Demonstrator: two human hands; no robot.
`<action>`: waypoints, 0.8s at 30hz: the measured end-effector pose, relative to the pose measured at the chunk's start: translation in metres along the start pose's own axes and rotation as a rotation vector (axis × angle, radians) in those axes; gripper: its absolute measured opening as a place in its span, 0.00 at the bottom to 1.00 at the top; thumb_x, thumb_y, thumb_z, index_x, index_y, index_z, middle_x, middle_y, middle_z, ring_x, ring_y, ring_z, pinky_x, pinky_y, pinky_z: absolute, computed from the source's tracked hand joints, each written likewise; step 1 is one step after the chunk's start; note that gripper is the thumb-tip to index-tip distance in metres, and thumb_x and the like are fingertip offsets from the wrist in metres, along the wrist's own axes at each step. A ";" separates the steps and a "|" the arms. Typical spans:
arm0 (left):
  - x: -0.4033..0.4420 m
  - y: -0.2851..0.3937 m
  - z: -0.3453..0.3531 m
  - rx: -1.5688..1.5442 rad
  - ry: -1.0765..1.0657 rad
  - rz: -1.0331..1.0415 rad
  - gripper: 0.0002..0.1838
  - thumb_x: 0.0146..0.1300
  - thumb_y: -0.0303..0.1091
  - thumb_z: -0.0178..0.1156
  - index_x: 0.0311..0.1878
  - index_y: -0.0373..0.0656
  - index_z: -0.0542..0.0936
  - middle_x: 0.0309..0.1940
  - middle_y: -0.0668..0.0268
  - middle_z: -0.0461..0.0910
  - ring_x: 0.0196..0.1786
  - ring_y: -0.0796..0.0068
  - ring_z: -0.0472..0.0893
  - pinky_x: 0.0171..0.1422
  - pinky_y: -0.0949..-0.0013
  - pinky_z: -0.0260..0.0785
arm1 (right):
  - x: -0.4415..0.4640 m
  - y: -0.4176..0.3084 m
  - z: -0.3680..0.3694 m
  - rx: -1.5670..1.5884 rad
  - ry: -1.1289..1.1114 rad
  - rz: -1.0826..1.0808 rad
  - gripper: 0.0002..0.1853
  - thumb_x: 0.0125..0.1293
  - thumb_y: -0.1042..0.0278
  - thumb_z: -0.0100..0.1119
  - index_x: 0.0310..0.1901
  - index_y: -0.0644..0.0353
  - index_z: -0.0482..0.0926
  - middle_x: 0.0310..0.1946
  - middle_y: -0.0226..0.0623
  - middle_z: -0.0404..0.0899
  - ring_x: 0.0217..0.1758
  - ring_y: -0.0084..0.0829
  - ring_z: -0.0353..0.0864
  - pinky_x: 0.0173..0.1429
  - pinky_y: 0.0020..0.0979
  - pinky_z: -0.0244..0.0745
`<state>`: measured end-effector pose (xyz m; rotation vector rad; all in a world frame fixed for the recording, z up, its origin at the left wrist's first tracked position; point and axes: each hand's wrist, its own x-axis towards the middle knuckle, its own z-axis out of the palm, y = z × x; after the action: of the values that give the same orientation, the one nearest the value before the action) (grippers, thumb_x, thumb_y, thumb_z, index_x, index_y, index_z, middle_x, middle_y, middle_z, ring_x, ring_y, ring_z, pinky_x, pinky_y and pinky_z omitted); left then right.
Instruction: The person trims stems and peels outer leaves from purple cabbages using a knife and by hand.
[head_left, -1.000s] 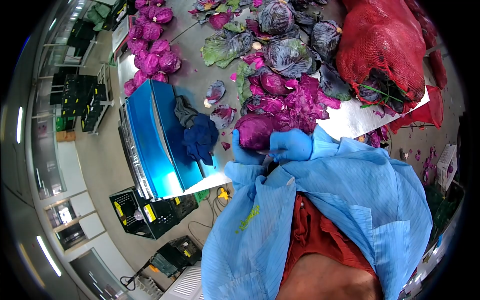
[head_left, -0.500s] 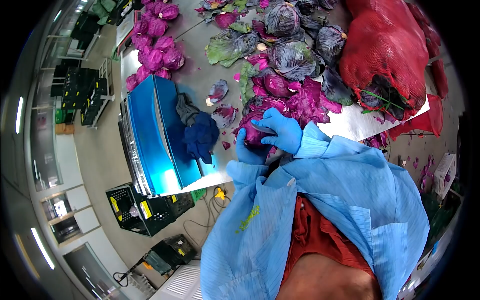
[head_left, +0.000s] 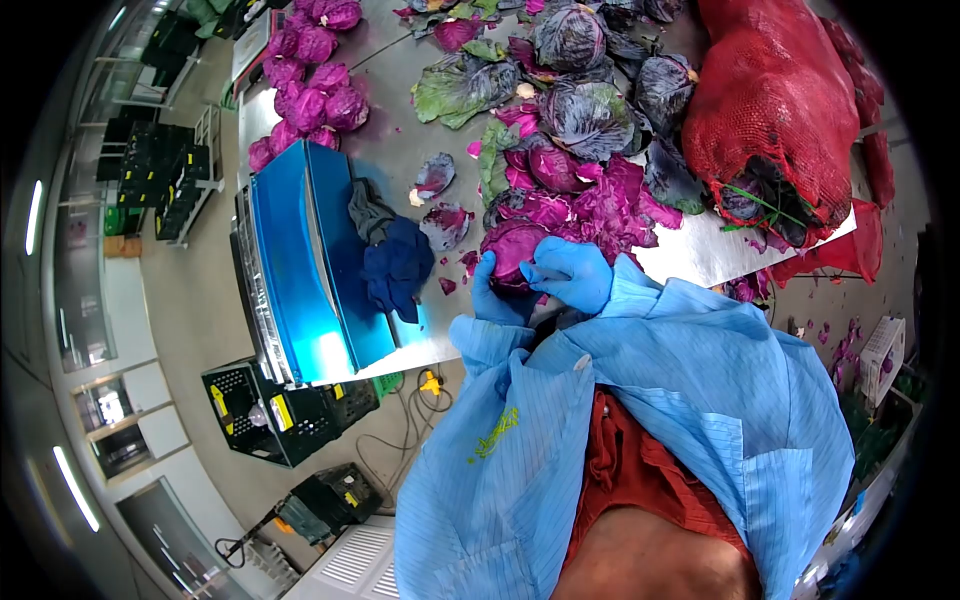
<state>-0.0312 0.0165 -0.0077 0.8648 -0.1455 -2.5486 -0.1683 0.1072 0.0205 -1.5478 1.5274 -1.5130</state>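
Observation:
A peeled red cabbage (head_left: 512, 250) is at the table's near edge, cupped from its left and near side by my left hand (head_left: 498, 297) in a blue glove. My right hand (head_left: 572, 275), gloved the same, is closed close to the cabbage's right side. It grips a small knife, whose blade showed half a second ago and is now mostly hidden by the fingers. Just beyond, loose purple leaves (head_left: 615, 210) are heaped together. Unpeeled dark cabbages (head_left: 590, 120) lie farther back.
A red mesh sack (head_left: 770, 110) of cabbages stands at the right. To the left are a blue box (head_left: 310, 270), a dark blue cloth (head_left: 397, 270) and a pile of peeled cabbages (head_left: 315, 100). Black crates (head_left: 270, 415) and cables (head_left: 405, 430) are on the floor.
My right hand has drawn back from over the cabbage toward me and to the right, uncovering its top. My left hand still holds the cabbage. The view has shifted slightly.

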 end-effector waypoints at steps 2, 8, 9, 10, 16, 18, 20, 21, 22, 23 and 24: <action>-0.005 0.001 0.007 0.021 0.011 -0.022 0.34 0.62 0.54 0.55 0.65 0.41 0.66 0.61 0.56 0.71 0.62 0.56 0.71 0.68 0.50 0.61 | 0.001 0.002 -0.003 -0.002 -0.010 0.001 0.19 0.53 0.76 0.66 0.49 0.52 0.82 0.33 0.38 0.74 0.34 0.37 0.78 0.39 0.31 0.75; -0.011 -0.001 0.021 0.065 -0.028 -0.003 0.35 0.62 0.57 0.53 0.65 0.42 0.66 0.61 0.56 0.70 0.64 0.56 0.69 0.71 0.49 0.58 | 0.009 -0.030 -0.015 0.006 -0.118 0.334 0.22 0.55 0.77 0.64 0.53 0.49 0.82 0.36 0.37 0.77 0.39 0.35 0.79 0.43 0.30 0.76; -0.012 -0.001 0.022 0.067 -0.032 -0.004 0.35 0.62 0.58 0.52 0.65 0.42 0.66 0.62 0.56 0.70 0.65 0.56 0.69 0.71 0.49 0.58 | 0.008 -0.029 -0.015 -0.025 -0.145 0.332 0.22 0.56 0.77 0.64 0.53 0.49 0.82 0.36 0.36 0.77 0.39 0.34 0.80 0.44 0.30 0.76; -0.013 0.000 0.023 0.047 -0.024 -0.033 0.35 0.62 0.58 0.52 0.66 0.43 0.65 0.62 0.56 0.69 0.65 0.55 0.68 0.72 0.49 0.57 | 0.006 -0.024 -0.013 -0.010 -0.084 0.226 0.21 0.56 0.77 0.64 0.53 0.49 0.82 0.36 0.36 0.77 0.39 0.34 0.80 0.44 0.30 0.76; -0.005 0.000 0.014 -0.018 -0.054 -0.095 0.37 0.62 0.60 0.51 0.67 0.44 0.65 0.64 0.56 0.67 0.67 0.55 0.66 0.73 0.46 0.55 | 0.002 -0.015 -0.012 -0.027 -0.052 0.028 0.22 0.53 0.78 0.67 0.52 0.52 0.82 0.39 0.36 0.79 0.39 0.33 0.81 0.42 0.31 0.77; -0.007 0.000 0.018 0.018 -0.115 -0.079 0.37 0.62 0.60 0.51 0.67 0.44 0.64 0.64 0.56 0.67 0.68 0.56 0.66 0.73 0.46 0.54 | 0.011 -0.023 -0.017 0.026 0.061 0.251 0.22 0.53 0.78 0.68 0.51 0.53 0.82 0.39 0.36 0.79 0.39 0.31 0.81 0.41 0.29 0.77; -0.011 0.000 0.025 -0.009 -0.050 -0.107 0.38 0.61 0.61 0.51 0.67 0.44 0.63 0.66 0.57 0.65 0.69 0.56 0.64 0.74 0.45 0.52 | 0.012 -0.013 -0.012 -0.020 0.137 0.003 0.22 0.54 0.78 0.67 0.52 0.52 0.81 0.36 0.35 0.78 0.37 0.29 0.80 0.38 0.28 0.75; -0.011 0.001 0.025 -0.015 -0.053 -0.119 0.38 0.61 0.62 0.51 0.68 0.45 0.63 0.66 0.57 0.64 0.69 0.56 0.63 0.74 0.45 0.52 | 0.010 -0.015 -0.010 -0.042 0.117 -0.014 0.21 0.54 0.78 0.67 0.52 0.52 0.81 0.36 0.34 0.77 0.37 0.28 0.79 0.38 0.27 0.75; -0.012 0.002 0.025 -0.017 -0.054 -0.134 0.38 0.61 0.62 0.51 0.68 0.45 0.63 0.67 0.57 0.64 0.70 0.57 0.63 0.75 0.46 0.51 | 0.009 -0.016 -0.007 -0.063 0.101 -0.028 0.21 0.55 0.78 0.67 0.52 0.52 0.81 0.36 0.34 0.77 0.37 0.28 0.79 0.38 0.27 0.74; -0.013 0.003 0.026 0.006 -0.039 -0.116 0.39 0.61 0.62 0.51 0.68 0.45 0.63 0.67 0.57 0.64 0.70 0.57 0.63 0.75 0.46 0.51 | 0.007 -0.007 -0.002 -0.035 0.149 -0.048 0.19 0.55 0.78 0.67 0.50 0.52 0.82 0.35 0.34 0.76 0.36 0.29 0.79 0.37 0.28 0.74; -0.014 0.003 0.030 0.028 -0.024 -0.098 0.39 0.61 0.62 0.51 0.68 0.45 0.62 0.67 0.57 0.64 0.70 0.57 0.62 0.75 0.46 0.51 | 0.008 -0.010 -0.004 -0.073 0.131 -0.001 0.19 0.56 0.78 0.67 0.50 0.52 0.82 0.35 0.34 0.76 0.36 0.30 0.79 0.36 0.28 0.74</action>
<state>-0.0381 0.0190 0.0243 0.8714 -0.1497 -2.6545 -0.1705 0.1042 0.0329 -1.5160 1.6721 -1.6037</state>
